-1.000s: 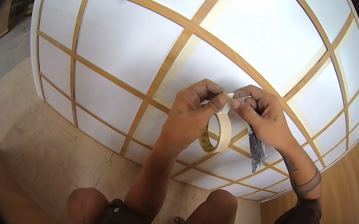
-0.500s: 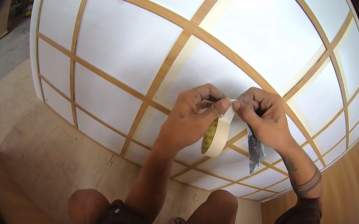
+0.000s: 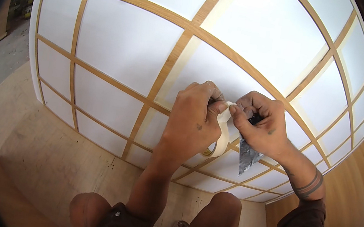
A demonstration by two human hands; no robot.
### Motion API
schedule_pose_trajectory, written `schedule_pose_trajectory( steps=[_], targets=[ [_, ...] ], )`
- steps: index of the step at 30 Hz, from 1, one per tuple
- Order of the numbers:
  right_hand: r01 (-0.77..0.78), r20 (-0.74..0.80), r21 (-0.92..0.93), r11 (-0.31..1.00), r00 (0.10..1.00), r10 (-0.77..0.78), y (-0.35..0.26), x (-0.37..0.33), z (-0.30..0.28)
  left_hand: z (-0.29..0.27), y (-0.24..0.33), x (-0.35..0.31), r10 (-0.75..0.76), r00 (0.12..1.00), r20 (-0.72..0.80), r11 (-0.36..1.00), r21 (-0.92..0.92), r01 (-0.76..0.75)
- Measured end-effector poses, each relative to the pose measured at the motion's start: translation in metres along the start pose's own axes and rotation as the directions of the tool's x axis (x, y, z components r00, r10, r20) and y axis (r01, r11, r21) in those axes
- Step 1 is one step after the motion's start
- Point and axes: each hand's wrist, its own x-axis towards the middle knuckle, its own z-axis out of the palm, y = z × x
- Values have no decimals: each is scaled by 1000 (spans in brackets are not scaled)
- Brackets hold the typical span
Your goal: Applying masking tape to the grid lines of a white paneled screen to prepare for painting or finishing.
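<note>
In front of a white panel with a wooden lattice, both my hands meet fingertip to fingertip. My left hand is closed on a roll of cream masking tape, which hangs below the fingers, partly hidden by the palm. Between finger and thumb, my right hand pinches the loose end of that tape. Out of the right palm pokes a dark grey, pointed flat piece, smeared with pale stuff; its upper part is hidden, so its kind does not show.
Pale tape strips run beside some lattice bars. Below the panel spreads a light plywood floor. A wooden board stands at the right. My bent knees are close under my hands.
My left hand has turned over the roll, so less of the roll's inside shows. Both hands have shifted slightly left, still pinching the tape, and the grey piece has swung left with the right hand.
</note>
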Motion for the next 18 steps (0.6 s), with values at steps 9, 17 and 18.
schedule_pose_trajectory(
  steps=[9,17,18],
  targets=[
    [77,-13,-76,994,997,-78,8,0,0,-7,1,7,196,980,17,957,215,-195],
    [56,-50,-149,987,997,-64,9,-2,-8,-7,-6,11,407,913,35,886,227,-403],
    [-10,-66,-240,971,998,-6,7,-4,-8,-4,-7,10,405,913,36,886,231,-402]
  ],
)
